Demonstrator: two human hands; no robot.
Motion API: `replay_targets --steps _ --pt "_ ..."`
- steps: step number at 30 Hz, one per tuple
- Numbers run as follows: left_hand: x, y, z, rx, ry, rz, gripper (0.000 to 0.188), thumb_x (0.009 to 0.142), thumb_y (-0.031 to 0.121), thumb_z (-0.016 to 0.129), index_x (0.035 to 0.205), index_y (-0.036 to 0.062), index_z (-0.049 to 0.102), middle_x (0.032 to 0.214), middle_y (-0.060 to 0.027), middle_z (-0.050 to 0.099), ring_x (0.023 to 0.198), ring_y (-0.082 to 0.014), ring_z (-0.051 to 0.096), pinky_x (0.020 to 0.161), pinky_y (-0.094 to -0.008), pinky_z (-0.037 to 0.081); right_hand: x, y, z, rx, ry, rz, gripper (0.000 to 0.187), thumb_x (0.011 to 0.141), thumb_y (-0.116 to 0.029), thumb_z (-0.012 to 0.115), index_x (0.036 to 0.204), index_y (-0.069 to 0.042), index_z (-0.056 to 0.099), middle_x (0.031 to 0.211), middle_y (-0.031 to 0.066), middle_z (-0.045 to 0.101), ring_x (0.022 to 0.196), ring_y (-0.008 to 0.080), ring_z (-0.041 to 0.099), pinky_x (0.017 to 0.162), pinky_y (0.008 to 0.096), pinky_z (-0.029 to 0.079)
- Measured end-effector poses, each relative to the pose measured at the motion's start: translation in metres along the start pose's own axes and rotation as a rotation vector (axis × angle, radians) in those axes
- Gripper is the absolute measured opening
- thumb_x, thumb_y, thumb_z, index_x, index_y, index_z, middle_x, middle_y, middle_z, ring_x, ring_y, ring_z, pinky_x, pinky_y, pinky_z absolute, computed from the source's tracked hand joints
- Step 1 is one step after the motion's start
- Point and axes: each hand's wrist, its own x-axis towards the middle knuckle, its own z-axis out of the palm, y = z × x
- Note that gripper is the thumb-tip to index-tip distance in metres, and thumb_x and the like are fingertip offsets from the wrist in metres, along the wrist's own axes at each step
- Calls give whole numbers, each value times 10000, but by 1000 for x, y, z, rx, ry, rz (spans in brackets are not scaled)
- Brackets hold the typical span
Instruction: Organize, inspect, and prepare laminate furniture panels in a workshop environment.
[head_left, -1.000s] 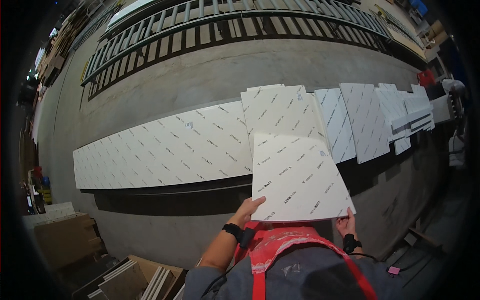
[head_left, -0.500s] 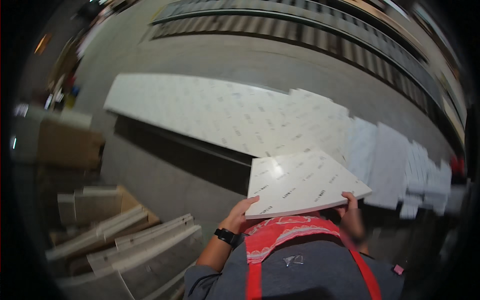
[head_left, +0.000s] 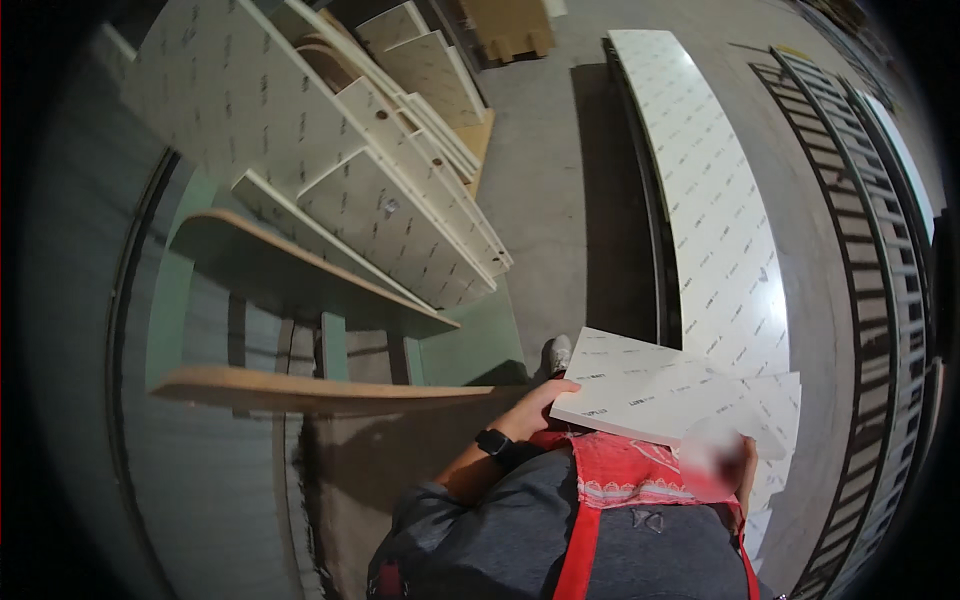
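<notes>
White flat dark-printed panel (head_left: 635, 390) stretches lengthwise rightward from the left hand (head_left: 543, 406), its grip clasping the near-left corner; blur leaves the right hand (head_left: 746, 464)'s hold untellable.

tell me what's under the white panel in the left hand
Around the panel, a long white board, a shoe and the red apron show; whatever lies directly beneath is covered, so it can't be seen.

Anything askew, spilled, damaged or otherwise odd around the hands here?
One oddity: a round blurred patch covers part of the red apron and most of the right hand, so that hand's grip cannot be told. The white panel in the left hand shows no visible damage, and nothing looks spilled.
</notes>
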Motion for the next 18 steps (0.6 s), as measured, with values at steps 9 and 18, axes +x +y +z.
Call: replay_targets --steps 9,18 --pt "-22 -66 4 198 124 664 403 847 210 567 1172 -21 505 1139 -127 579 1040 -230 564 913 -363 453 45 -27 16 -135 -336 57 350 798 -208 524 1073 6 489 1069 144 573 967 253 601 779 374 547" --pt "-13 0 9 -424 145 349 395 817 237 567 1145 21 527 1081 -95 591 992 -213 567 886 -367 456 83 -13 58 -102 -281 123 380 796 -170 492 1095 63 467 1071 185 561 972 301 593 836 394 535"
